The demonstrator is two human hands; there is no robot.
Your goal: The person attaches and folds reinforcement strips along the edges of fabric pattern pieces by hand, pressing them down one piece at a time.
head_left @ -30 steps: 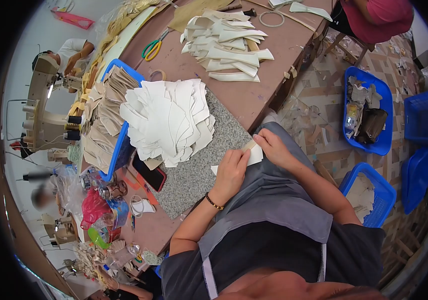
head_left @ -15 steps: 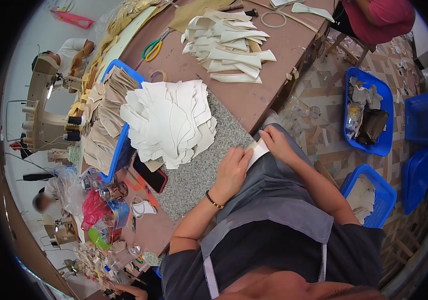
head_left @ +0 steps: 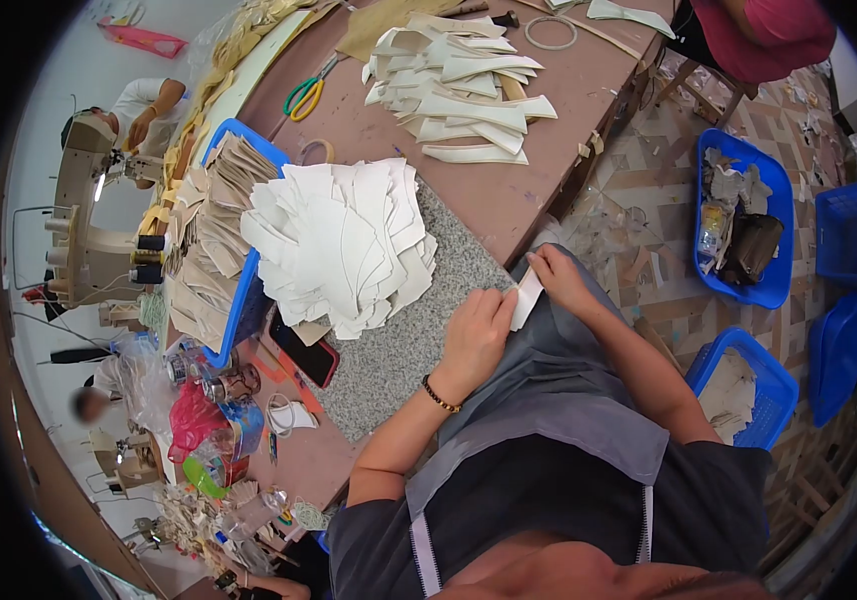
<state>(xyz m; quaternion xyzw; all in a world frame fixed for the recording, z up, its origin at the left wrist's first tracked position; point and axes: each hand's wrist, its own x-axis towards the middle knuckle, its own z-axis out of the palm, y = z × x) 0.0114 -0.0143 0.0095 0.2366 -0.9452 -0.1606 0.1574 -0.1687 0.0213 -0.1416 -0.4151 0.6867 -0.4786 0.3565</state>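
Observation:
A small white cut piece point(head_left: 527, 299), like leather or thin sheet material, is pinched between my two hands above my lap. My left hand point(head_left: 479, 335), with a beaded bracelet at the wrist, closes on its left edge. On its upper right end, the fingers of my right hand point(head_left: 561, 278) are closed. To the left of my hands, a big heap of white curved pieces point(head_left: 339, 240) lies on a speckled grey slab point(head_left: 379, 370). Further back on the table point(head_left: 489, 205) are stacked white strips point(head_left: 459, 85).
Left of the heap stands a blue basket point(head_left: 239, 310) of beige pieces, with a phone point(head_left: 306, 348) beside it. Scissors point(head_left: 306, 97) lie behind. Blue bins point(head_left: 787, 240) stand on the floor at right. Other people sit at the upper right and by a sewing machine point(head_left: 79, 200).
Both hands have moved slightly up and to the right with the white piece. The piece now stands more upright between them.

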